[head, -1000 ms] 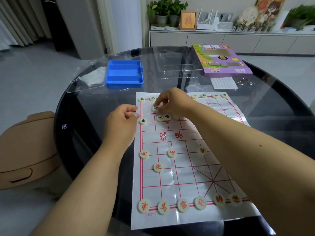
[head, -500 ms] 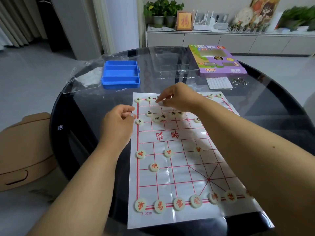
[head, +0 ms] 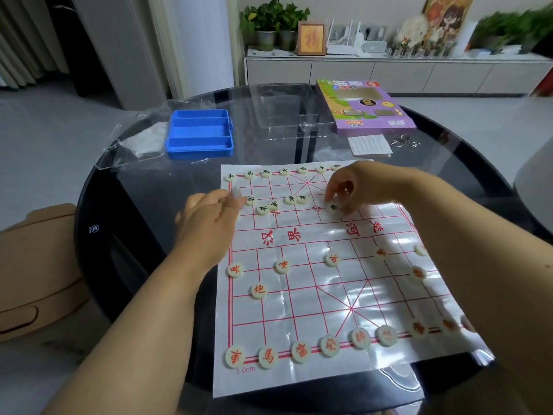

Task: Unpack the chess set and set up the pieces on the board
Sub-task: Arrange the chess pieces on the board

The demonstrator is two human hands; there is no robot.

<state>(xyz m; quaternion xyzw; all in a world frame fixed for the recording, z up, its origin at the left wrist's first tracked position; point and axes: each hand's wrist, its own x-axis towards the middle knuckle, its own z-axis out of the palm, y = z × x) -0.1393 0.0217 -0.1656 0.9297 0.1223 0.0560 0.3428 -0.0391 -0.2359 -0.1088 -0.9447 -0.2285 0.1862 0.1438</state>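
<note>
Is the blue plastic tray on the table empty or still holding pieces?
Empty: the blue plastic tray shows three bare compartments, no pieces inside.

Your board (head: pixel 314 283) is a glossy white sheet ruled with a red grid, red diagonals crossing at 6 and 12 o'clock, and red characters across its middle. The cream discs along the 6 o'clock edge (head: pixel 329 345) carry red characters; the cream discs toward 12 o'clock (head: pixel 284 171) carry dark ones. At 11 o'clock you have a bright blue tray (head: pixel 200 133), at 1 o'clock a purple box (head: pixel 366 107) with green and yellow print. The table (head: pixel 119 250) is black-rimmed dark glass.
</note>
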